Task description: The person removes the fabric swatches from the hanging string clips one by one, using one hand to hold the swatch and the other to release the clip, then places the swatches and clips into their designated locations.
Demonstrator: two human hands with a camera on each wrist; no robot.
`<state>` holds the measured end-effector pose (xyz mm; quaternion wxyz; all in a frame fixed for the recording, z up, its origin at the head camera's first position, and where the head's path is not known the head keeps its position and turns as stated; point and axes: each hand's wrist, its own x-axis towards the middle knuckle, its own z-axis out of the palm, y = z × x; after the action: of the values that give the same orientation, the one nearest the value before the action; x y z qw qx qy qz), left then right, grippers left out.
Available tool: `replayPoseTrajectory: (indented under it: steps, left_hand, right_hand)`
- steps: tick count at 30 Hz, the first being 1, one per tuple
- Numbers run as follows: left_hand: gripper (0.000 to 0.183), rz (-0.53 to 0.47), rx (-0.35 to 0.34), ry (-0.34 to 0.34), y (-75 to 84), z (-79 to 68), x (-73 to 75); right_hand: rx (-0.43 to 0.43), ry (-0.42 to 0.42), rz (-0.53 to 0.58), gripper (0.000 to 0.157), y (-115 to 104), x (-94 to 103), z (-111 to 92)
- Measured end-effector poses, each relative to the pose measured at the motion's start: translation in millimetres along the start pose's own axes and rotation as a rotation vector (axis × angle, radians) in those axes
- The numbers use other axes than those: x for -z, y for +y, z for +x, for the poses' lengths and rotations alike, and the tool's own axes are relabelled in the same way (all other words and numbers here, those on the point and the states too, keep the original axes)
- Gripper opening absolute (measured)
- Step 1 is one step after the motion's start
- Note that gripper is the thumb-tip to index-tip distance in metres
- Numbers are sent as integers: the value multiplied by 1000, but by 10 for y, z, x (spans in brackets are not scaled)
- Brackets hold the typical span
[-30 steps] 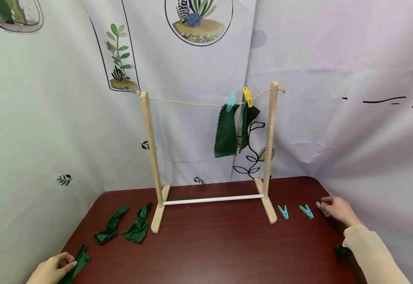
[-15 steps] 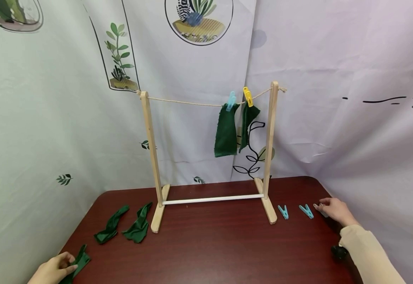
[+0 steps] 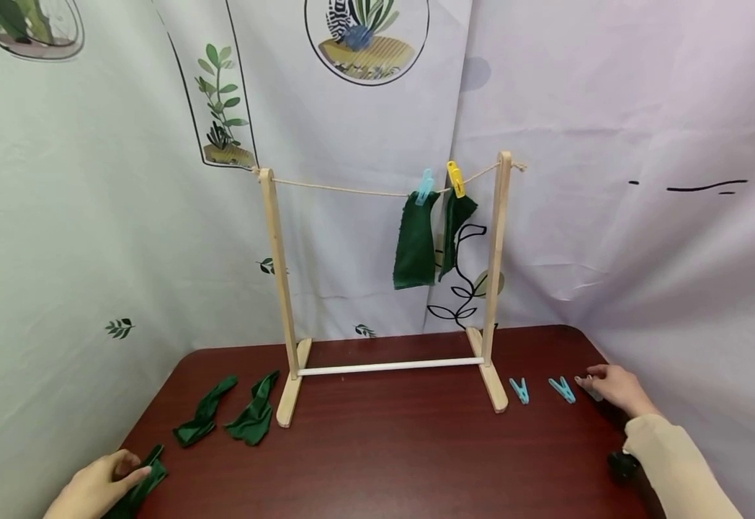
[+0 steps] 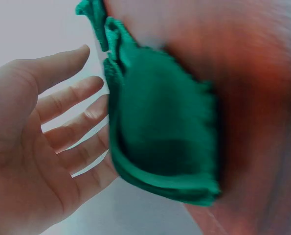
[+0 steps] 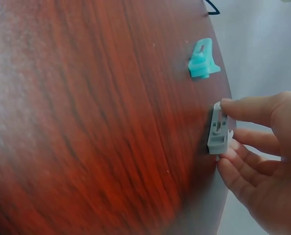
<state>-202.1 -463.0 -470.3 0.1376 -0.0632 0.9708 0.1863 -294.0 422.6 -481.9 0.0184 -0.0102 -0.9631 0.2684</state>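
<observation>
Since the earlier frames, the left grip [image 3: 95, 486], a bare hand, has shifted slightly, its thumb reaching further over the nearest green cloth [image 4: 165, 112], and the gray clothespin [image 5: 218, 131] at the right grip [image 3: 620, 388] has slid a touch toward the blue clothespin [image 3: 562, 390] beside it. We see the left grip spread wide, thumb well apart from the fingers, with nothing pinched; the cloth lies at the bench's [image 3: 377, 447] near left edge, and we cannot tell whether the fingers touch it. The right grip is narrowed on the gray clothespin, pinching it between thumb and fingers at the bench's right edge. On the wooden stand [image 3: 279, 281], two hung cloths [image 3: 414, 245] are already clipped to the rope [image 3: 345, 190]. We judge the step in hand to be gathering the next cloth and pin together; the next move seems to call for curling the left fingers onto the cloth while keeping the right pinch, then carrying both up to the rope.
</observation>
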Motion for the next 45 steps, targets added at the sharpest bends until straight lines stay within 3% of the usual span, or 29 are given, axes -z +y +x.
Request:
replayPoseTrajectory:
  steps: [5, 13, 22, 36, 45]
  left_hand:
    - [70, -6, -18, 20, 100, -5, 93]
    - [64, -57, -96, 122, 364, 27, 249]
    - [61, -131, -199, 224, 750, 131, 375]
    - [37, -176, -414, 419, 1584, 376, 218]
    - [32, -207, -511, 387, 2071, 499, 219]
  right_hand:
    - [23, 5, -4, 62, 2, 52, -14]
    - [78, 84, 18, 57, -44, 204, 12]
    - [100, 121, 143, 65, -335, 364, 20]
    - [202, 184, 147, 58, -1004, 478, 79]
    - [289, 189, 182, 52, -1375, 487, 73]
